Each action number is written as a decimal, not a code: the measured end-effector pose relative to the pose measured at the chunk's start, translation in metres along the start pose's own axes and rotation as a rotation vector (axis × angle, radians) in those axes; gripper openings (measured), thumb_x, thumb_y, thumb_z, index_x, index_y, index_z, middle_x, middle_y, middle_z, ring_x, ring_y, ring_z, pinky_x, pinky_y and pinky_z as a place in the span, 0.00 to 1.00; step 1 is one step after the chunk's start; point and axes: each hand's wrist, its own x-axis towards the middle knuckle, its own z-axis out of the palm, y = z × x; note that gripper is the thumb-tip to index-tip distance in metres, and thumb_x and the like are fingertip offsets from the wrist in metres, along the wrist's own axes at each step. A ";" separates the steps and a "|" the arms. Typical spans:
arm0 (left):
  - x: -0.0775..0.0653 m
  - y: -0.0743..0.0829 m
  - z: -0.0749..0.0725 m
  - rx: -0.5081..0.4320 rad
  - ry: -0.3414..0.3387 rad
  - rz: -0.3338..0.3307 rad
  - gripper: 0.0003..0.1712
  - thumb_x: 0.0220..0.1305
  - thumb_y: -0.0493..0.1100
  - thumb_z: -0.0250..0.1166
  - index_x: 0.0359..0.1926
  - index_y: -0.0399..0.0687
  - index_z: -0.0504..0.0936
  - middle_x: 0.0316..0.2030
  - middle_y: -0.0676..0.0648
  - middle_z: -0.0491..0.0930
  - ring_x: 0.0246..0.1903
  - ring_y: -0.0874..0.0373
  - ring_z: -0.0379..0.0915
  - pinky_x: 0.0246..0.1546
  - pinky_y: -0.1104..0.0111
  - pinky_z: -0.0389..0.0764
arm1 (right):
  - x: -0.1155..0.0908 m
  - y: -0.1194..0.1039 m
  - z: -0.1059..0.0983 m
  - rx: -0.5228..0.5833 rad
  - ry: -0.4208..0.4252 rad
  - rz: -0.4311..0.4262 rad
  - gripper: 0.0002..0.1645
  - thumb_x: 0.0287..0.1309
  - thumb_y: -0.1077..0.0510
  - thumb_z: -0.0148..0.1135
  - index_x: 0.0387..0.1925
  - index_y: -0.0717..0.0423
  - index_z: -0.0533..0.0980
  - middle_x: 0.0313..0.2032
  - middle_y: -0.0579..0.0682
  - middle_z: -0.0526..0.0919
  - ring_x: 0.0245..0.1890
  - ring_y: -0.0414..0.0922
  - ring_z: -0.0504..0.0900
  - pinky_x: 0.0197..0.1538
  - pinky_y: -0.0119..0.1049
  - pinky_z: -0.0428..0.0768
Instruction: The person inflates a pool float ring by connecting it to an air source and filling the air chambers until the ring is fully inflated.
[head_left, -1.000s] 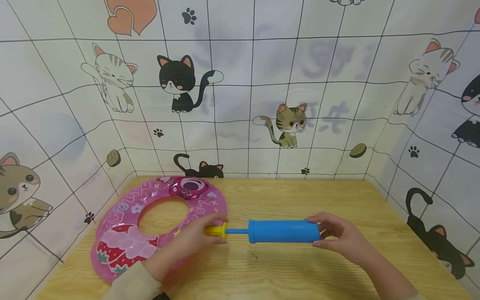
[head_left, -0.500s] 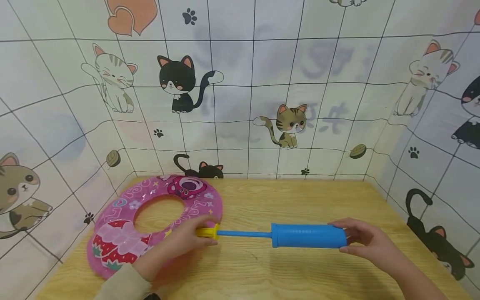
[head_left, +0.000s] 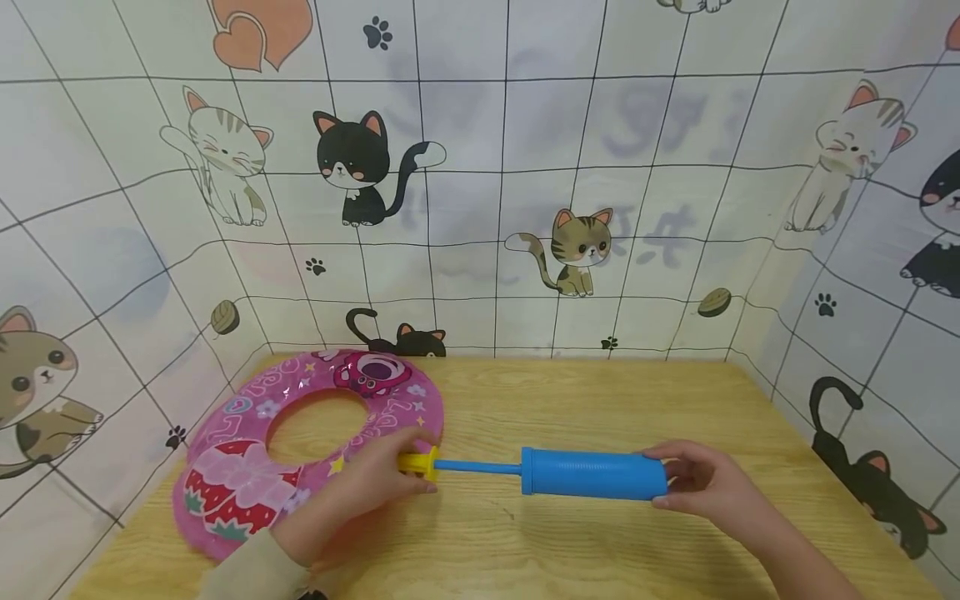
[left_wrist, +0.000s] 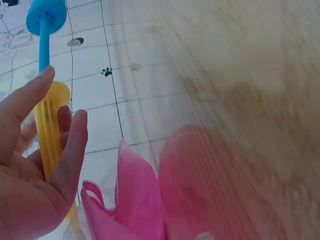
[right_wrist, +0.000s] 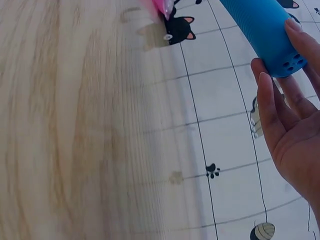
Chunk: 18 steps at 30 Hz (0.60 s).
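A blue hand pump (head_left: 596, 474) with a ribbed barrel lies level above the table, its blue rod (head_left: 480, 467) partly drawn out. My left hand (head_left: 378, 475) holds the yellow handle (left_wrist: 49, 130) at the rod's end. Fingers and thumb of my right hand (head_left: 701, 483) grip the barrel's far end, where small holes show in the right wrist view. A pink swim ring (head_left: 225, 425) with strawberry and bear prints lies flat, partly behind my left hand. The handle's thin yellow tip (left_wrist: 71, 215) is close to clear plastic near the ring; whether it sits in a valve, I cannot tell.
The wooden tabletop (head_left: 585, 400) extends behind and in front of the pump. White cloth walls (head_left: 465, 275) with a grid and cat prints enclose it at the back and both sides.
My right hand first moved right with the barrel, drawing out more rod, then came back left a little. My left hand and the ring shifted slightly left.
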 end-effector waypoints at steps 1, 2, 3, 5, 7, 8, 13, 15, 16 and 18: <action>0.001 0.001 0.001 0.004 0.005 -0.005 0.28 0.50 0.46 0.78 0.53 0.58 0.79 0.43 0.54 0.80 0.43 0.55 0.73 0.45 0.57 0.79 | 0.002 -0.001 0.003 -0.002 0.005 0.001 0.28 0.53 0.67 0.70 0.57 0.59 0.76 0.48 0.34 0.80 0.41 0.45 0.82 0.39 0.40 0.83; 0.001 0.003 0.002 0.007 0.008 -0.010 0.29 0.49 0.47 0.78 0.53 0.58 0.79 0.43 0.54 0.80 0.42 0.55 0.73 0.44 0.57 0.78 | 0.005 -0.002 0.006 -0.002 0.007 0.001 0.28 0.52 0.67 0.71 0.57 0.59 0.76 0.48 0.35 0.80 0.41 0.45 0.82 0.39 0.41 0.83; 0.002 0.004 0.003 0.006 0.011 -0.012 0.29 0.49 0.47 0.78 0.53 0.57 0.79 0.43 0.54 0.80 0.42 0.54 0.73 0.44 0.57 0.78 | 0.007 -0.004 0.009 0.002 0.007 0.004 0.28 0.52 0.67 0.71 0.56 0.59 0.76 0.48 0.35 0.80 0.41 0.46 0.82 0.39 0.41 0.83; 0.003 0.006 0.005 0.003 0.019 -0.009 0.30 0.48 0.47 0.79 0.53 0.57 0.79 0.44 0.53 0.80 0.43 0.53 0.73 0.45 0.56 0.78 | 0.013 -0.006 0.015 0.011 0.005 0.008 0.28 0.52 0.66 0.72 0.56 0.59 0.76 0.48 0.38 0.80 0.41 0.47 0.82 0.39 0.41 0.83; 0.005 0.008 0.007 -0.003 0.027 0.001 0.29 0.48 0.46 0.79 0.53 0.59 0.79 0.45 0.53 0.80 0.45 0.52 0.73 0.45 0.56 0.79 | 0.018 -0.007 0.021 0.025 0.000 0.012 0.28 0.51 0.65 0.72 0.56 0.59 0.76 0.47 0.41 0.80 0.41 0.48 0.82 0.40 0.42 0.83; 0.005 0.009 0.008 -0.007 0.030 0.009 0.29 0.48 0.46 0.79 0.53 0.59 0.79 0.45 0.53 0.80 0.46 0.52 0.73 0.46 0.55 0.79 | 0.020 -0.007 0.024 0.035 -0.007 0.008 0.28 0.51 0.65 0.72 0.56 0.60 0.76 0.47 0.43 0.80 0.42 0.49 0.82 0.40 0.42 0.83; 0.008 0.013 0.013 -0.019 0.027 0.031 0.30 0.48 0.45 0.79 0.53 0.61 0.79 0.48 0.51 0.80 0.49 0.48 0.73 0.47 0.54 0.79 | 0.032 -0.008 0.038 0.058 -0.017 0.008 0.29 0.50 0.65 0.73 0.55 0.61 0.76 0.47 0.56 0.79 0.41 0.51 0.82 0.40 0.43 0.83; 0.009 0.014 0.015 -0.032 0.014 0.033 0.31 0.47 0.46 0.79 0.54 0.60 0.78 0.49 0.50 0.79 0.50 0.47 0.73 0.46 0.54 0.79 | 0.036 -0.008 0.043 0.062 -0.017 0.013 0.29 0.50 0.65 0.74 0.56 0.63 0.75 0.46 0.60 0.78 0.41 0.52 0.82 0.40 0.43 0.83; 0.009 0.015 0.016 -0.037 0.009 0.039 0.31 0.47 0.46 0.80 0.54 0.59 0.78 0.50 0.48 0.79 0.50 0.47 0.74 0.45 0.55 0.80 | 0.038 -0.009 0.046 0.062 -0.016 0.020 0.30 0.50 0.64 0.74 0.56 0.64 0.75 0.46 0.62 0.78 0.41 0.53 0.81 0.39 0.43 0.83; 0.010 0.016 0.018 -0.047 0.001 0.053 0.32 0.47 0.47 0.80 0.54 0.58 0.78 0.50 0.47 0.79 0.49 0.46 0.74 0.43 0.57 0.81 | 0.041 -0.010 0.051 0.064 -0.026 0.019 0.31 0.50 0.64 0.74 0.56 0.67 0.74 0.46 0.65 0.77 0.41 0.55 0.81 0.39 0.43 0.83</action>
